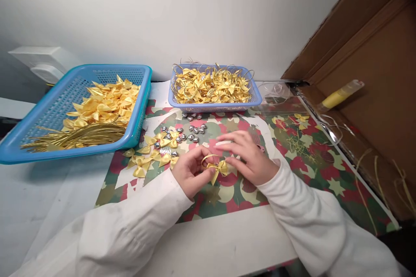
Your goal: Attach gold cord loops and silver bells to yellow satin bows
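Note:
My left hand (pixel 196 172) pinches a yellow ribbon bow (pixel 222 168) that has a thin gold cord loop (pixel 208 158) at its upper left. Just right of the bow, my right hand (pixel 248 156) is spread with its fingers stretched out, the fingertips close to the bow; whether they touch it is hard to tell. Several loose yellow bows (pixel 142 165) lie on the patterned mat to the left of my left hand. Silver jingle bells (pixel 196 130) are scattered beyond my hands and among those bows.
At the left stands a blue basket (pixel 143 91) with yellow bows (pixel 110 101) and a bundle of gold cords (pixel 84 136). Behind the mat, a smaller basket (pixel 214 106) holds bows with cord loops. Cord scraps (pixel 299 145) lie at right, near a cardboard wall (pixel 367 43) and a yellow tube (pixel 341 95).

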`<action>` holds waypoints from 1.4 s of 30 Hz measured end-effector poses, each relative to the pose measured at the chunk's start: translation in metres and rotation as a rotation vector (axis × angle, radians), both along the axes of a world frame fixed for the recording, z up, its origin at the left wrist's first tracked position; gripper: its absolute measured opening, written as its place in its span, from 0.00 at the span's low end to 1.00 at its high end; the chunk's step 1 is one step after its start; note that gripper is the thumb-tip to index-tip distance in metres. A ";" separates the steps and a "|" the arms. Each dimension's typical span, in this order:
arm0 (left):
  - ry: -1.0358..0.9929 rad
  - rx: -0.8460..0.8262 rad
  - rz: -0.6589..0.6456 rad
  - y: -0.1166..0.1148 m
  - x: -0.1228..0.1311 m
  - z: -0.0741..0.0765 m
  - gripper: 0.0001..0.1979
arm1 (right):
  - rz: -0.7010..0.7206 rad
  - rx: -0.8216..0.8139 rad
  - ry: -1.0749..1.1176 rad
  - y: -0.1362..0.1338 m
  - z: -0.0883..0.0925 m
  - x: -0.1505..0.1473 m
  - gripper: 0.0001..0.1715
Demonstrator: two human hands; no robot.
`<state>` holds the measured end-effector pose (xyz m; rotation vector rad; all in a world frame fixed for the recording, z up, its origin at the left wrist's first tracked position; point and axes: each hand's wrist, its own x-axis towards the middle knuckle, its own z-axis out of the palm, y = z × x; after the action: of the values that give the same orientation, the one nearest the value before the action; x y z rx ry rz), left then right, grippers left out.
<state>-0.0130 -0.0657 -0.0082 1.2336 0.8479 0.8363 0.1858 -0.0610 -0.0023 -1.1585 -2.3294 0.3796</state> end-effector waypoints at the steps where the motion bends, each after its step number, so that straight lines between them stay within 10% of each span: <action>1: 0.004 0.015 -0.012 0.000 0.000 0.001 0.09 | 0.060 -0.027 0.024 -0.001 0.000 -0.003 0.12; 5: -0.010 0.065 -0.043 0.001 0.001 0.005 0.10 | 0.043 -0.017 0.069 0.000 -0.002 -0.005 0.08; 13: -0.031 0.158 0.017 -0.001 -0.002 0.006 0.08 | -0.504 0.128 -0.184 0.013 -0.009 0.016 0.07; 21: 0.197 0.753 0.078 -0.006 -0.007 0.013 0.09 | -0.197 0.307 0.288 -0.016 0.022 -0.005 0.01; 30: 0.334 1.210 -0.024 -0.008 -0.004 0.014 0.11 | -0.074 0.277 0.080 -0.028 0.014 -0.025 0.07; 42: 0.242 1.025 -0.149 -0.002 -0.008 0.009 0.09 | 0.005 0.026 0.136 -0.026 0.015 -0.020 0.10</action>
<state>-0.0210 -0.0680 0.0008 2.2989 0.4792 1.0481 0.1659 -0.0871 0.0132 -1.0807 -2.2135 0.4156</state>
